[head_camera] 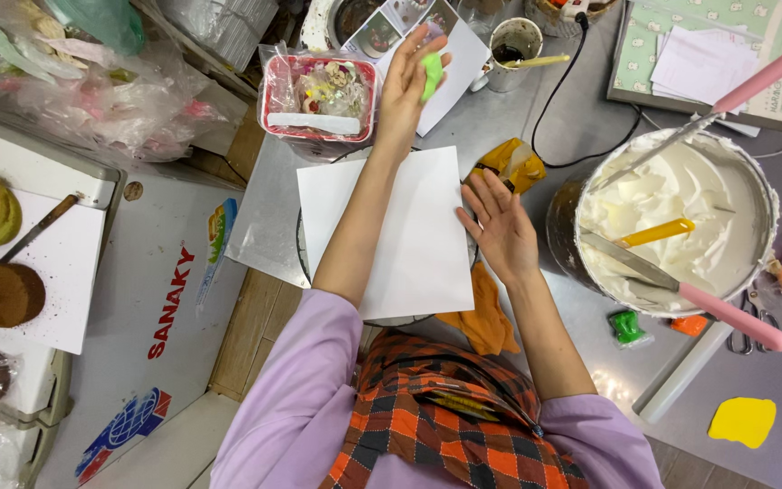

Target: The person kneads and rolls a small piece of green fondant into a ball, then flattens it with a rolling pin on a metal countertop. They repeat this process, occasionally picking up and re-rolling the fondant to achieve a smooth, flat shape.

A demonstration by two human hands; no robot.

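My left hand is stretched out past the far edge of a white sheet of paper and holds a small green lump between its fingers. The sheet lies on a round stand on the metal worktop. My right hand rests flat with fingers spread on the sheet's right edge, holding nothing. Just beyond the left hand stands a red tray of small decorations in a clear bag.
A large metal bowl of white cream with pink-handled spatulas stands at right. An orange cloth lies under the paper. Yellow flat pieces lie at lower right. Brown and yellow cake rounds sit at left. A cup stands behind.
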